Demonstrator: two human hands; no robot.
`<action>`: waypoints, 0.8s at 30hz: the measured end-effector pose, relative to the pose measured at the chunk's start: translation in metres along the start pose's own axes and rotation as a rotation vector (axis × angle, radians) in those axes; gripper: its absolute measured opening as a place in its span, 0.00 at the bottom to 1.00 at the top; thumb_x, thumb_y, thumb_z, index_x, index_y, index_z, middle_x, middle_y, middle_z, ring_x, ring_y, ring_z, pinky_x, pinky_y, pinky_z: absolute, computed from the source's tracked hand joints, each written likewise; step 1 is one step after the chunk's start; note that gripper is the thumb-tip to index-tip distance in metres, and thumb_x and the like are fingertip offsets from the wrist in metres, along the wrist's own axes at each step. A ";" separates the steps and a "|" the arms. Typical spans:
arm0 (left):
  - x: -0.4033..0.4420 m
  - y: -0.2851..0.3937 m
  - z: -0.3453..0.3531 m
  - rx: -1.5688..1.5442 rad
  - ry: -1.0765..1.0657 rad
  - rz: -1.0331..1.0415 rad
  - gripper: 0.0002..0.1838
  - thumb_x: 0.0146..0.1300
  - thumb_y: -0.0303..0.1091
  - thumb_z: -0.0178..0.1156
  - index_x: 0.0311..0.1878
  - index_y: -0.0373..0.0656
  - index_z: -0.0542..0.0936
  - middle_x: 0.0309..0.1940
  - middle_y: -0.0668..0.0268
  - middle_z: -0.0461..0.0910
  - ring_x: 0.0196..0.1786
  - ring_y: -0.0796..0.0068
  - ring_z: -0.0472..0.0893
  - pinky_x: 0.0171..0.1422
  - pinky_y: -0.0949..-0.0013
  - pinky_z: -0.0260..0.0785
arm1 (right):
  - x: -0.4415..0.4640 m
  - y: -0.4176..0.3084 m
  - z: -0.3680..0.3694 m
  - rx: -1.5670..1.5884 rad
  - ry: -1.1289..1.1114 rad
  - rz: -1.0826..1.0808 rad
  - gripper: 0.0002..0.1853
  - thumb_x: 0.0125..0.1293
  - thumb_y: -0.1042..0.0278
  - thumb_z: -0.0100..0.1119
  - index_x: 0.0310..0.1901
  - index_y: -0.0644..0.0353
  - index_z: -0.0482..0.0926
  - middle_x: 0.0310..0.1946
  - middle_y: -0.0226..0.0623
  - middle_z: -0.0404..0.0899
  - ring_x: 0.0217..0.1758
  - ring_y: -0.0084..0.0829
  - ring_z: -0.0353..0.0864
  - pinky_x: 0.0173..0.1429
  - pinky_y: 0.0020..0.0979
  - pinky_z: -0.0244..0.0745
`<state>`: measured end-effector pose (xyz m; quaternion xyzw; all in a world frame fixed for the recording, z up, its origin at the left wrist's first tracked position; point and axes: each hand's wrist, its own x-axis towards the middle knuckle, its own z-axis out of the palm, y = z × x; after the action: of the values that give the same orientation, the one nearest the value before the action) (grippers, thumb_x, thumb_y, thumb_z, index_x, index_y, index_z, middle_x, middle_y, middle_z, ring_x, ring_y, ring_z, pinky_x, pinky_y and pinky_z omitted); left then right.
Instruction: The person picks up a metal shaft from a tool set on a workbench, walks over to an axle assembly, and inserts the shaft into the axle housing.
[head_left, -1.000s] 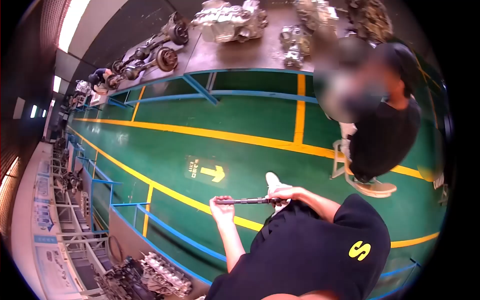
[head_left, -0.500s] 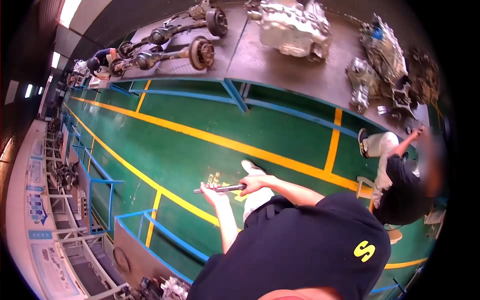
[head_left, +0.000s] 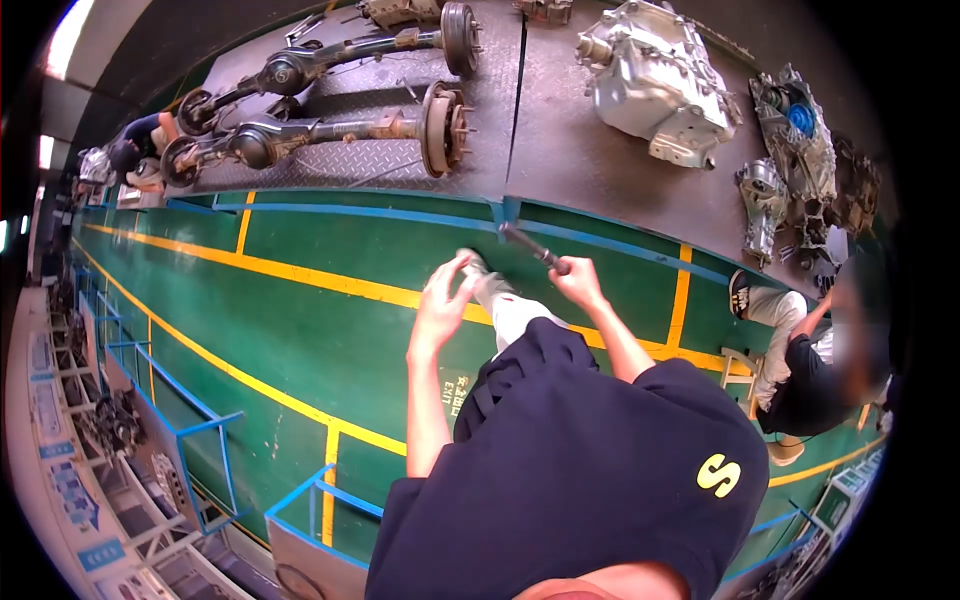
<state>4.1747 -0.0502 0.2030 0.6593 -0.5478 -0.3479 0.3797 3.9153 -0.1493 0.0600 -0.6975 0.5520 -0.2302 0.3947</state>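
Both forearms (head_left: 430, 405) extend forward, the right hand (head_left: 577, 283) wrapped around a dark rod (head_left: 532, 246) angled toward the table (head_left: 560, 160). The left hand (head_left: 440, 305) is raised, loosely spread.

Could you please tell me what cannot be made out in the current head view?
All in the head view:
Grip end of the rod-shaped tool: hidden inside the right hand.
Remainder of the EXIT floor marking: covered by the dark shirt.
Upper part of the metal housing: cut off by the top edge.
Wording on the wall posters: too small to read.
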 end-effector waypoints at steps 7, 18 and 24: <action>-0.098 -0.326 -0.080 -0.463 0.454 -0.943 0.17 0.68 0.45 0.52 0.51 0.42 0.76 0.44 0.69 0.77 0.44 0.78 0.77 0.41 0.75 0.69 | 0.172 -0.008 0.000 -0.572 0.090 0.300 0.10 0.50 0.64 0.56 0.31 0.58 0.83 0.32 0.50 0.82 0.37 0.53 0.81 0.46 0.48 0.77; -0.279 -0.355 -0.136 -0.017 0.111 -1.244 0.18 0.63 0.40 0.52 0.49 0.37 0.77 0.39 0.58 0.82 0.40 0.65 0.80 0.45 0.61 0.72 | 0.271 -0.045 -0.001 -0.694 0.005 0.095 0.08 0.49 0.65 0.58 0.25 0.60 0.78 0.29 0.49 0.80 0.36 0.52 0.80 0.42 0.49 0.75; -0.122 -0.366 -0.196 -0.118 0.025 -1.189 0.17 0.63 0.40 0.54 0.48 0.36 0.78 0.39 0.61 0.82 0.42 0.70 0.80 0.48 0.67 0.71 | 0.282 -0.055 0.004 -0.673 0.023 0.120 0.06 0.47 0.70 0.56 0.24 0.63 0.76 0.27 0.53 0.77 0.35 0.56 0.77 0.40 0.50 0.72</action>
<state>4.4945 0.1342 -0.0227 0.8347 -0.0602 -0.5227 0.1625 4.0305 -0.4119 0.0693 -0.7522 0.6415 -0.0195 0.1492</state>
